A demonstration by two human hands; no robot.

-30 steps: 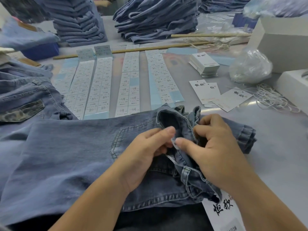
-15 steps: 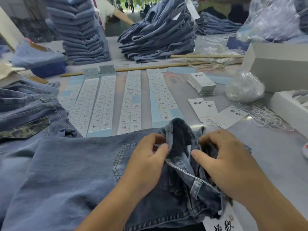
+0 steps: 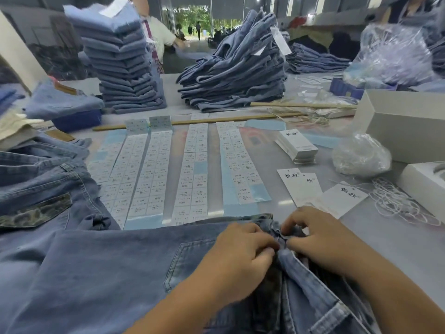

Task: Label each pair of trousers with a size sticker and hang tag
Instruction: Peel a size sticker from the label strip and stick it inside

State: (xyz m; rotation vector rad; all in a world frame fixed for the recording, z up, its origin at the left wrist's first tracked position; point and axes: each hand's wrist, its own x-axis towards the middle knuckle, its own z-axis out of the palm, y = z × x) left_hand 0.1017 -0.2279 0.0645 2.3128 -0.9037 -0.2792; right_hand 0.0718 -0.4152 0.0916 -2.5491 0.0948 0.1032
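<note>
At six o'clock on the pale grey tabletop (image 3: 385,242) lies the pair of faded blue denim trousers (image 3: 108,273) I am labelling, back pocket up. My left hand (image 3: 243,251) and right hand (image 3: 322,239) meet at its bunched waistband, fingers (image 3: 269,253) of both curled and pinching the cloth together; I cannot tell whether a sticker sits between them. Toward twelve o'clock, just beyond the trousers, lie long strips of white size stickers on blue backing (image 3: 190,174). At two o'clock lie loose white card hang tags (image 3: 310,189), touching a tangle of white string (image 3: 399,203).
</note>
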